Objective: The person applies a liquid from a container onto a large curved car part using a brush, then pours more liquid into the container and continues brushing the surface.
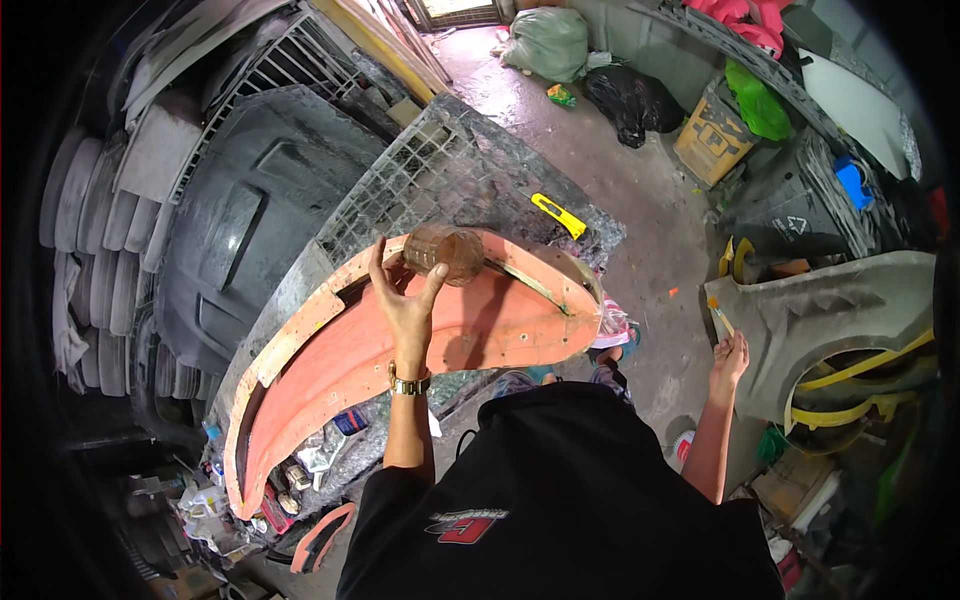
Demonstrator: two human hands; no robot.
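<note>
A clear plastic cup [445, 253] holding a brownish liquid is lifted over the upper edge of a long, curved orange moulded panel [400, 350], pinched at its rim and wall by the left hand [405, 305]; the thumb and fingertips are curled round the cup's near side, the rest of the hand open below it, and a gold wristwatch [409, 383] sits on that wrist. The panel lies across a grey grid-patterned bench [440, 170], its pale trimmed flange following the bench's left edge and its far end reaching toward the right corner. A yellow utility knife [558, 215] lies on the bench near the far right edge, well apart from the cup. The right hand [730, 358] is held out to the side over the concrete floor [640, 200], fingers closed round the handle of a small brush [720, 317] whose tip points up and away. Just beyond that hand stands a grey moulded body part [830, 310] with yellow strips. Cans and litter crowd the shelf under the bench's near left corner.
</note>
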